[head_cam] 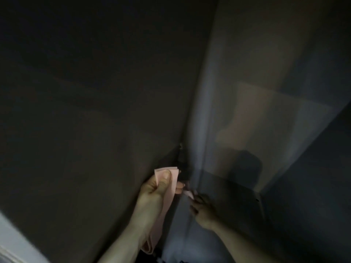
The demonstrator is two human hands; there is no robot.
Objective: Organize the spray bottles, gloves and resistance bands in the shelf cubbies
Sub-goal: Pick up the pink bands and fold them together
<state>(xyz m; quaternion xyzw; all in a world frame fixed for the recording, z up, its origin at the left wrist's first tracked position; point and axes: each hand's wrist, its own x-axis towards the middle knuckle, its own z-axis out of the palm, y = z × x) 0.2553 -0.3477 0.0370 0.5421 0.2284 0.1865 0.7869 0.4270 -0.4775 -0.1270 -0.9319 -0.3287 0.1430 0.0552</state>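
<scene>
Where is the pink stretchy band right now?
In the head view, low and center, the pink band is pinched in the left hand, with the right hand touching its other end.

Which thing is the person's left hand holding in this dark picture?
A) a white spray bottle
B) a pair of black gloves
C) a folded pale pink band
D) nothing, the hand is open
C: the left hand is closed on a folded pale pink band, thumb pressed on its top fold, and the rest of the band hangs down along the forearm.
</scene>
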